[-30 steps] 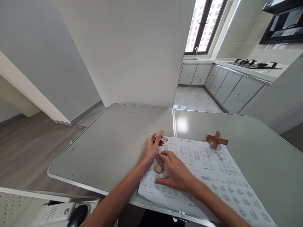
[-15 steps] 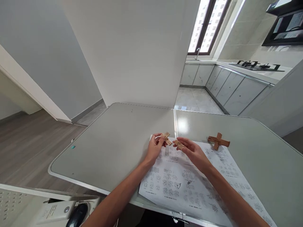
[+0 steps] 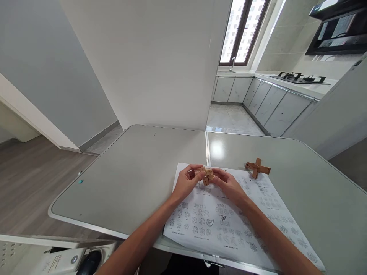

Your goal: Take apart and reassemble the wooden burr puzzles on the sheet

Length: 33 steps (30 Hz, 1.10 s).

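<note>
My left hand (image 3: 186, 182) and my right hand (image 3: 228, 184) meet above a printed sheet (image 3: 226, 221) of small diagrams. Between their fingertips they pinch a small cluster of light wooden puzzle pieces (image 3: 206, 174), held a little above the paper. Both hands have their fingers closed on the pieces. An assembled wooden cross-shaped puzzle (image 3: 257, 168) lies on the table (image 3: 137, 175) to the right, at the sheet's far corner, untouched.
The grey folding table has a seam down its middle and a raised metal rim. A small teal dot (image 3: 81, 181) sits near the left edge. A white device and a black mouse (image 3: 88, 262) lie below the table's near edge. Kitchen cabinets stand beyond.
My right hand picked a wooden piece off the sheet, lifted it, and brought it against the pieces in my left hand. The two hands now hold them joined together.
</note>
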### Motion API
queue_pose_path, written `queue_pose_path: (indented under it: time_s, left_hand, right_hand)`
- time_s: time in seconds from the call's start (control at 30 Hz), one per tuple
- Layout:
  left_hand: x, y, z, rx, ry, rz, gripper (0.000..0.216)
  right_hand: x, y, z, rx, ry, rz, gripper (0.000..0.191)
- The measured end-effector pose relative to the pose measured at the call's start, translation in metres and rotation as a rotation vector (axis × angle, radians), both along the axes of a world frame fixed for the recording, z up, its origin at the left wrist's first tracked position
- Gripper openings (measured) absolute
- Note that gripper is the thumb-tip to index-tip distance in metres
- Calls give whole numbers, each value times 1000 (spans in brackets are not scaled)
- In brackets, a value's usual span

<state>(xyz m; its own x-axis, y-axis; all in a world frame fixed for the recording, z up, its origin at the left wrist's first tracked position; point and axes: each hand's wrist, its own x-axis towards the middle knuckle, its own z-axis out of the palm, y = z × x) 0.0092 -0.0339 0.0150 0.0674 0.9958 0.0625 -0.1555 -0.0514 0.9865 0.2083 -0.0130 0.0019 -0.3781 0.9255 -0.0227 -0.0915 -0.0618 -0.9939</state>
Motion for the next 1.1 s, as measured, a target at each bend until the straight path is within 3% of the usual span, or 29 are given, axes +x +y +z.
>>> queue_pose_path:
  time_s: [0.67,0.9,1.1]
  left_hand:
    - [-1,-2,-3,27,90,-30,45]
    - [0,-2,-5,31,134,-33,47]
    - [0,-4,1,227,320,-50,49]
  right_hand:
    - [0,-5,2,113,-58,38,50]
    - [1,-4,0,65,-63,48,53]
    - [3,-2,1,-51,-1,18,51]
